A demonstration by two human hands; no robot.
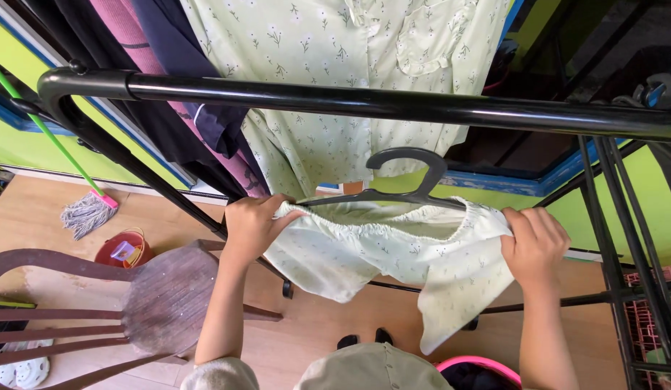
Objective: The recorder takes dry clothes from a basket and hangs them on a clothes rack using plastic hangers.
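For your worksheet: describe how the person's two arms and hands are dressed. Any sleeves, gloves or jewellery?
Both forearms are bare. The left hand and right hand wear no gloves, and no rings, watch or bracelets show. No sleeve reaches either forearm.

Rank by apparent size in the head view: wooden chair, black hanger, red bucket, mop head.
1. wooden chair, largest by far, though it sits nearest the camera.
2. black hanger.
3. and 4. red bucket and mop head look alike; both are on the floor, not ranked.
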